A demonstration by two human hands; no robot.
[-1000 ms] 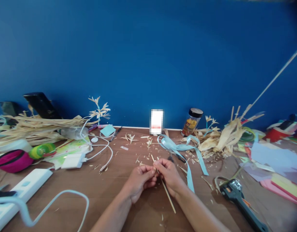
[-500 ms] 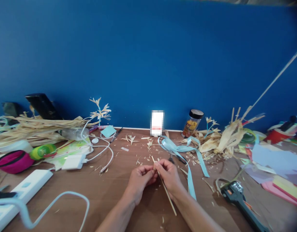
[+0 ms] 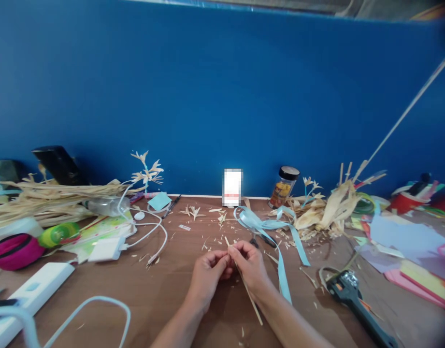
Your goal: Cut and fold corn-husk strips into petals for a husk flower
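A thin pale stick [image 3: 251,302] slants between my hands, its upper tip poking out above the fingers and its lower end reaching toward me. My right hand [image 3: 249,263] is closed, thumb and fingers pinching the stick near its top. My left hand [image 3: 210,275] is closed too, its fingertips pressed together against the right ones beside the stick; what they pinch is hidden. Just beyond the hands lie dried husk scraps [image 3: 222,220] and a light blue ribbon [image 3: 284,275]. Dark-handled scissors [image 3: 268,240] lie partly under the ribbon.
A glue gun [image 3: 356,304] lies at right, near coloured paper sheets [image 3: 407,237]. A dried husk bundle [image 3: 338,208] and a lidded jar [image 3: 283,186] stand behind. At left are a power strip [image 3: 37,299], white cables, a pink pouch [image 3: 15,251] and a husk flower stem [image 3: 147,174].
The view has tilted up slightly and shifted, so everything sits a little lower and further left. Both hands keep their pinch at the stick's top with hardly any movement.
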